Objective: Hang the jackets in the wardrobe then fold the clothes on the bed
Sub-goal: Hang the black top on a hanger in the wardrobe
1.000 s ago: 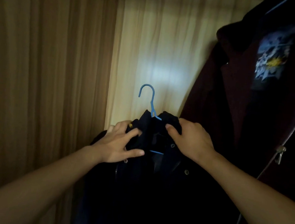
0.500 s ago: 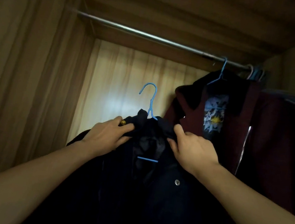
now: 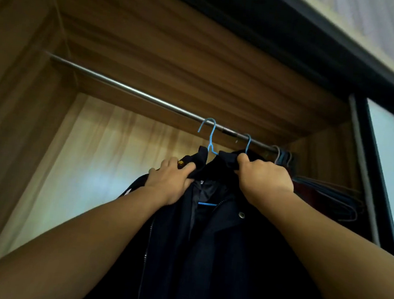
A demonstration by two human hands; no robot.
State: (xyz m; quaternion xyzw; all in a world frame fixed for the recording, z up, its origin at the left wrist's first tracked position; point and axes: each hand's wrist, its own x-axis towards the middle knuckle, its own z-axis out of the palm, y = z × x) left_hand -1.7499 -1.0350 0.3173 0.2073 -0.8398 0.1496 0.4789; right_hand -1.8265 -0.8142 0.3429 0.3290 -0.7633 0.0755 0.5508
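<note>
The dark jacket (image 3: 204, 248) rides a blue hanger (image 3: 211, 138) between the hands, hook just above them at the rail (image 3: 124, 89); whether it has caught I cannot tell. The left hand (image 3: 170, 180) and right hand (image 3: 263, 179) each clench one side of the collar. Hanging step; next, seat the hook over the rail, clear of the hangers (image 3: 321, 188) beyond the right hand

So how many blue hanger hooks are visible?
2: one hook above the held jacket; another hook over the rail by the right hand. Grey hangers farther right may hide more.
</note>
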